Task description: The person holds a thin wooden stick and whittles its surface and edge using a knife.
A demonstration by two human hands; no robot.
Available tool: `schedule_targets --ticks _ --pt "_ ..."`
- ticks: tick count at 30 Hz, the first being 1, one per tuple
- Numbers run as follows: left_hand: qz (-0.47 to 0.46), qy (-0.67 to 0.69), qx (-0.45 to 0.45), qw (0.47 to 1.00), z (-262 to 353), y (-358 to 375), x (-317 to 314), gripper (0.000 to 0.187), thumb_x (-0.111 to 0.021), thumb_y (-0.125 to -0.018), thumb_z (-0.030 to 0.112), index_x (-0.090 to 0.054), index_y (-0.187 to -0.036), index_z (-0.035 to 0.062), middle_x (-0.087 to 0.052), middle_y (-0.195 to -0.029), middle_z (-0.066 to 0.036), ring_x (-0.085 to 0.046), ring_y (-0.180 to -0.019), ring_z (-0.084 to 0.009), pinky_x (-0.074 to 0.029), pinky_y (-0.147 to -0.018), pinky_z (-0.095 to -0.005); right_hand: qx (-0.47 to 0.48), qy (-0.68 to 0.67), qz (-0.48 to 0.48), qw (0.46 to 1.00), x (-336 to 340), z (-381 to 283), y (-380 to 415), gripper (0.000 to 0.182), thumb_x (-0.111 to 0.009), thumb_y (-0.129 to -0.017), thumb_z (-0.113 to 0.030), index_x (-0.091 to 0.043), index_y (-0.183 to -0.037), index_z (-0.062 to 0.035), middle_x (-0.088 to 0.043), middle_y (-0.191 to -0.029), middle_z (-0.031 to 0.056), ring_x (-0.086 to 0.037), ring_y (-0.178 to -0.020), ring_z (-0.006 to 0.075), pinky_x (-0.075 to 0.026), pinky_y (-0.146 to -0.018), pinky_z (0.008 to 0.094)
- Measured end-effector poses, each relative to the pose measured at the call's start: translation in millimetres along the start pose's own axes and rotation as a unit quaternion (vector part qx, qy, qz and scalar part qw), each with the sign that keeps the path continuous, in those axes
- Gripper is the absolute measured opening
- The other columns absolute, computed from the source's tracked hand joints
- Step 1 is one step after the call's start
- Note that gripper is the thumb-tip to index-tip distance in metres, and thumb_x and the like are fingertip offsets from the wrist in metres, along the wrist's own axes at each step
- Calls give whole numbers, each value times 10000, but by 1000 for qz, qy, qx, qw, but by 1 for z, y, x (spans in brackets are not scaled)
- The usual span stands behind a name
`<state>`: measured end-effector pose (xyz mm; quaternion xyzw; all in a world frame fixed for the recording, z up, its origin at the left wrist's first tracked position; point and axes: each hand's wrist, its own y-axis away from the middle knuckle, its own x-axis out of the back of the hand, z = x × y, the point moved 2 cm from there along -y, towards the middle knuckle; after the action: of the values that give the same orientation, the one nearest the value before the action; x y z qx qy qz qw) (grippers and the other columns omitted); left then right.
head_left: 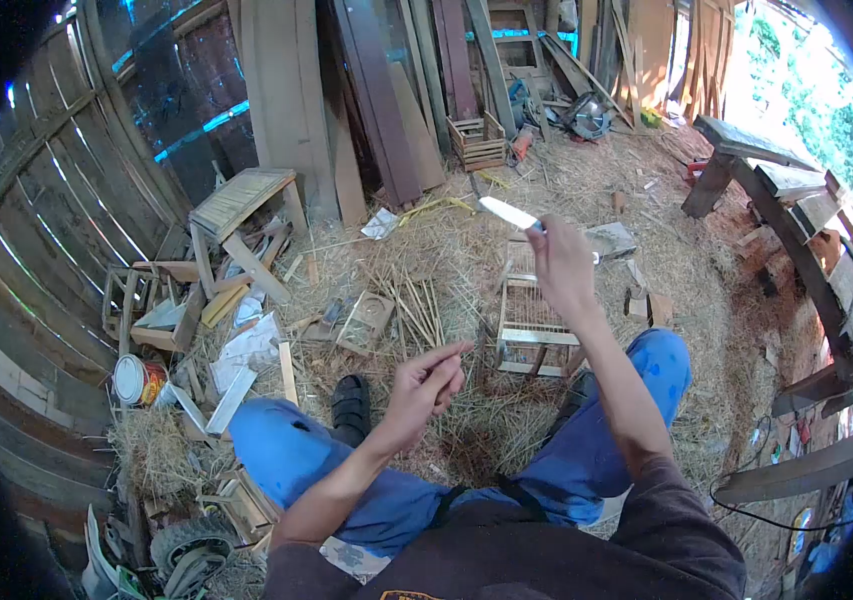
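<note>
My right hand (562,262) is raised at centre right, its fingers wrapped round a knife (509,213) whose pale blade points up and left. Lower and to the left, my left hand (426,392) is closed with its fingertips pressed together above my left knee; what it pinches, if anything, is too small to make out. Between my feet and beyond, a slatted wooden frame (534,335) lies on the straw floor. Left of it are a bundle of thin sticks (408,308) and a small wooden board with holes (365,322).
A small wooden stool (242,200), a paint can (138,380) and wood scraps are at left. Planks (376,100) lean on the back wall near a slatted crate (477,142) and a circular saw (587,116). A rough workbench (786,215) stands at right.
</note>
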<state>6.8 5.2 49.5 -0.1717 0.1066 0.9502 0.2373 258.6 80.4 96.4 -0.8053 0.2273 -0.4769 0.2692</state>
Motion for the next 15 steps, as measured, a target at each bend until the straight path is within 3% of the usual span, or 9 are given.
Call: schedule_targets --ticks 1,4,6,10,13,15 --pt "-5 16 -3 1000 -2 -1 -1 355 -552 -1045 174 -580 -1377 49 -543 -768 31 -349 -526 -5 -258 -445 -174 -6 6 38 999 9 2 -3 242 -594 -978 -266 -548 -987 -29 -609 -755 193 -603 -755 415 -436 -701 526" --pt "34 31 -36 998 -2 -6 16 363 -538 -1049 165 -559 -1390 40 -560 -775 15 -345 -524 -7 -266 -445 -179 -30 -54 18 998 20 -23 16 234 -554 -1001 -256 -553 -1039 -25 -619 -779 189 -604 -783 417 -444 -719 519" --pt "56 38 -43 997 5 -6 22 370 -528 -1054 167 -550 -1402 45 -566 -781 8 -347 -530 -8 -268 -453 -183 34 -76 -17 996 10 -35 26 248 -586 -985 -270 -562 -1047 -31 -627 -810 178 -608 -805 408 -452 -730 505" --pt "74 40 -63 994 10 -13 21 302 -542 -1048 166 -599 -1317 41 -595 -806 -1 -351 -534 -8 -271 -464 -187 145 -138 -99 975 -15 -50 39 292 -664 -933 -297 -573 -1041 -41 -635 -854 154 -617 -844 389 -469 -752 481" --pt "87 17 -75 993 -1 -23 23 223 -569 -1036 155 -635 -1213 36 -616 -828 -12 -354 -536 -10 -273 -467 -196 207 -152 -103 961 -22 -62 47 284 -735 -869 -237 -588 -1029 -54 -630 -858 141 -607 -793 366 -466 -716 459" --pt "85 15 -88 992 -4 -26 22 173 -585 -1028 149 -647 -1144 36 -627 -839 -19 -360 -539 -15 -274 -467 -201 203 -148 -138 958 -27 -63 50 325 -746 -851 -281 -600 -1031 -53 -648 -884 132 -632 -819 354 -486 -723 443"
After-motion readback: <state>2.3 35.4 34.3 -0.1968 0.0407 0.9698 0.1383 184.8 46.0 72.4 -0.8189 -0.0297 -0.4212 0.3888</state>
